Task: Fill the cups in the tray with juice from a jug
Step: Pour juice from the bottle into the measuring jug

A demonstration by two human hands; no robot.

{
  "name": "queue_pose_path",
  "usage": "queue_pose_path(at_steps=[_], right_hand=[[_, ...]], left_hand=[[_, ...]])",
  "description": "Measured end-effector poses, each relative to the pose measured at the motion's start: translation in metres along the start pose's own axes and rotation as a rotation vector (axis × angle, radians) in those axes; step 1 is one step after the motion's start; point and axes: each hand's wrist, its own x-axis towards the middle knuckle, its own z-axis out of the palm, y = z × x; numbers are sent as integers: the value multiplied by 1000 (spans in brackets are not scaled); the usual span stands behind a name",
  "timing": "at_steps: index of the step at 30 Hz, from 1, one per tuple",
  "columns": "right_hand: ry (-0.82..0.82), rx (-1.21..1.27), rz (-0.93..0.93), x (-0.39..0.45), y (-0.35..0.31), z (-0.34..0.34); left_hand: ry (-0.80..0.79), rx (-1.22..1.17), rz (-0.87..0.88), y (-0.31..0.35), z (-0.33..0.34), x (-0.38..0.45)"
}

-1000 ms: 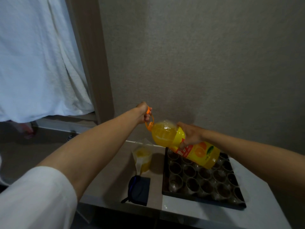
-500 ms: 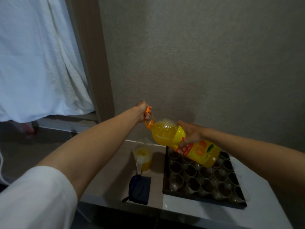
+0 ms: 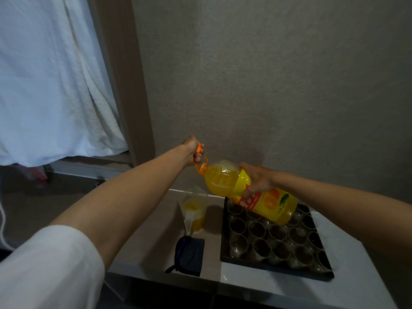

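A large juice bottle (image 3: 225,178) full of orange juice hangs tilted in the air, neck up-left, over the far left of a dark tray (image 3: 225,257). My left hand (image 3: 191,151) grips the bottle's orange handle loop at the neck. My right hand (image 3: 256,180) holds the bottle's body at the label. The tray holds several clear cups (image 3: 256,229) that look without juice. A clear jug (image 3: 194,210) partly filled with juice stands left of the tray, below the bottle's neck.
A dark pouch (image 3: 189,256) lies on the table (image 3: 289,293) in front of the jug. The grey wall is close behind. A white curtain (image 3: 51,85) and a door frame stand at left.
The bottle and both hands have risen slightly, with its neck end lifted a little more. The jug and tray have not moved.
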Motion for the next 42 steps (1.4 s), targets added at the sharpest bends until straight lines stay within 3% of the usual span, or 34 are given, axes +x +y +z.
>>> queue_pose_path(at_steps=[42], right_hand=[[-18,22,19,-8,-13,-7]], left_hand=[[-35,-7,-8,-1,-9,-7]])
